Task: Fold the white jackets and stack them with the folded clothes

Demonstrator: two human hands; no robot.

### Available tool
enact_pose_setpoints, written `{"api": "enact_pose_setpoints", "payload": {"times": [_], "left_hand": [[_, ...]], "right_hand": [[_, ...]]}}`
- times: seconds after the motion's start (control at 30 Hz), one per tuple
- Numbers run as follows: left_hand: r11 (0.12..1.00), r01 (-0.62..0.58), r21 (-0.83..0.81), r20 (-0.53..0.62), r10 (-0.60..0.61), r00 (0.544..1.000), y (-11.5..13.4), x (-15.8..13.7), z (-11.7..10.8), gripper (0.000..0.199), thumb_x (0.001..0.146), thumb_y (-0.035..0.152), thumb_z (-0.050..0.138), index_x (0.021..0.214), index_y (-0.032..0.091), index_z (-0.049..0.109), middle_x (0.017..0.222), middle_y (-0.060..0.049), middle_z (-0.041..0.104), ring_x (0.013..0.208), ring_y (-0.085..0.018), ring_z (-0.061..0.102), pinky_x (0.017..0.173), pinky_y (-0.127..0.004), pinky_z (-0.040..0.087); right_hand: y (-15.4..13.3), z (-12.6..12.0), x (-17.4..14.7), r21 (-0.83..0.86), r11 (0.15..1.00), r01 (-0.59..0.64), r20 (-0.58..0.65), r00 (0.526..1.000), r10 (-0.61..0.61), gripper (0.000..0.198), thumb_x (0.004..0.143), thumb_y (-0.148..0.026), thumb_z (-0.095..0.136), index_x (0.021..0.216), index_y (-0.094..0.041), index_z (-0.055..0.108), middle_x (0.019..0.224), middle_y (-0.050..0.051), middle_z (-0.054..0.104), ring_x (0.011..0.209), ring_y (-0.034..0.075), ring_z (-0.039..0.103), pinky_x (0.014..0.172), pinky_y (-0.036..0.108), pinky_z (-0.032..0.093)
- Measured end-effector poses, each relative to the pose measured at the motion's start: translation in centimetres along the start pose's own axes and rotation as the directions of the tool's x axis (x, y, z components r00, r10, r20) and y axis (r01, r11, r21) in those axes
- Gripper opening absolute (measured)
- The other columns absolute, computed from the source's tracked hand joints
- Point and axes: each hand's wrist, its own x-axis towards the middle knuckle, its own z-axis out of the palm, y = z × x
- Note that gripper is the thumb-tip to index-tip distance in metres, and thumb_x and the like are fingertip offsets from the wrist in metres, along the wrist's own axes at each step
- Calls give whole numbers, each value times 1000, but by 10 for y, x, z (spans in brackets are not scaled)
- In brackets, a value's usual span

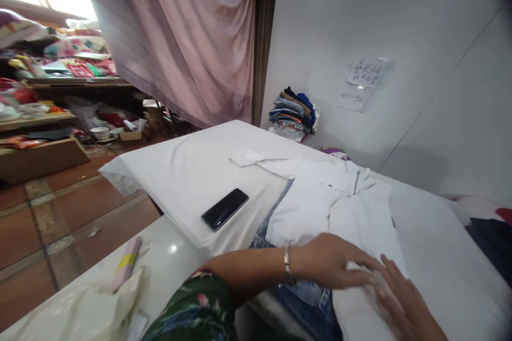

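A white long-sleeved shirt (304, 213) lies spread on the white-covered table, one sleeve stretched toward the far left. Blue denim (304, 298) shows from beneath it along the near side. My left hand (340, 264), with a bracelet at the wrist, reaches across the lower part of the shirt, its thumb apart from the fingers. Close against its fingertips, my right hand (408, 298) rests on the white cloth with fingers extended, somewhat blurred. Neither hand visibly grips anything. Left of the shirt is a black phone (225, 209).
Folded clothes (294, 114) are stacked at the far edge by the wall. Dark clothing (488, 245) lies at the right. A pink roll with a yellow band (127, 264) and a cream plastic bag (88, 309) sit on the near-left surface. A pink curtain (192, 26) hangs behind.
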Motion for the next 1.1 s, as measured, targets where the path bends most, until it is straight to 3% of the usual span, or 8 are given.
{"api": "enact_pose_setpoints", "payload": {"times": [0.1, 0.17, 0.2, 0.27, 0.37, 0.6, 0.93, 1.1], "left_hand": [[982, 166, 90, -180, -148, 972, -29, -23, -56, 41, 87, 53, 52, 112, 25, 69, 110, -3, 73, 95, -18, 69, 86, -29, 50], [911, 375, 174, -278, -320, 906, -63, -35, -93, 40, 89, 50, 50, 112, 24, 68, 105, -3, 74, 94, -19, 68, 84, -29, 50], [850, 476, 225, -307, -401, 863, -83, -40, -111, 39, 91, 49, 47, 113, 25, 68, 106, -2, 74, 95, -19, 68, 83, -29, 50], [624, 706, 336, -426, -567, 705, -123, -48, -144, 40, 93, 47, 44, 119, 25, 64, 114, -3, 71, 103, -19, 64, 87, -28, 48], [458, 812, 363, -510, -632, 584, -176, -54, -183, 41, 92, 37, 48, 127, 18, 57, 131, -11, 60, 120, -25, 54, 98, -35, 43], [260, 897, 359, -591, -680, 434, -252, -57, -225, 43, 85, 17, 45, 127, 14, 54, 137, -19, 49, 130, -32, 38, 103, -50, 34], [240, 915, 324, -675, -619, 401, -266, -45, -263, 36, 82, 19, 45, 113, 18, 65, 125, -18, 60, 124, -32, 45, 107, -55, 20], [277, 938, 207, -757, -562, 333, -240, -39, -310, 38, 86, 26, 43, 119, 15, 59, 123, -17, 62, 117, -31, 53, 100, -50, 34]], "right_hand": [[-25, 21, 2, -164, 986, -4, -42, 999, -3, 70, 71, -65, 50, 129, -78, 12, 143, -17, 40, 134, 31, 35, 102, 62, 39], [-33, 29, 1, -187, 982, 16, -10, 1000, -19, 74, 69, -66, 49, 130, -77, 9, 143, -15, 41, 132, 31, 38, 100, 61, 41], [-34, 31, 0, -192, 981, 17, -4, 1000, -18, 75, 69, -67, 49, 131, -76, 8, 144, -15, 40, 132, 31, 38, 100, 60, 42], [-34, 30, -1, -197, 980, 13, -4, 1000, -14, 75, 68, -67, 48, 130, -76, 8, 144, -14, 40, 132, 31, 39, 100, 60, 42], [-31, 25, -1, -192, 981, 1, 10, 1000, 1, 75, 67, -67, 49, 130, -77, 8, 143, -15, 41, 130, 32, 41, 98, 60, 44], [-34, 22, 2, -200, 978, -55, 30, 998, 62, 76, 63, -66, 53, 122, -82, 9, 139, -18, 45, 127, 31, 45, 97, 57, 45], [-38, 22, 3, -219, 974, -58, 21, 998, 64, 77, 64, -65, 55, 122, -81, 8, 136, -16, 48, 124, 32, 48, 96, 58, 46], [-48, 20, -2, -182, 981, -67, 42, 996, 76, 76, 68, -64, 52, 128, -77, 8, 142, -17, 43, 131, 31, 41, 105, 56, 39]]}}
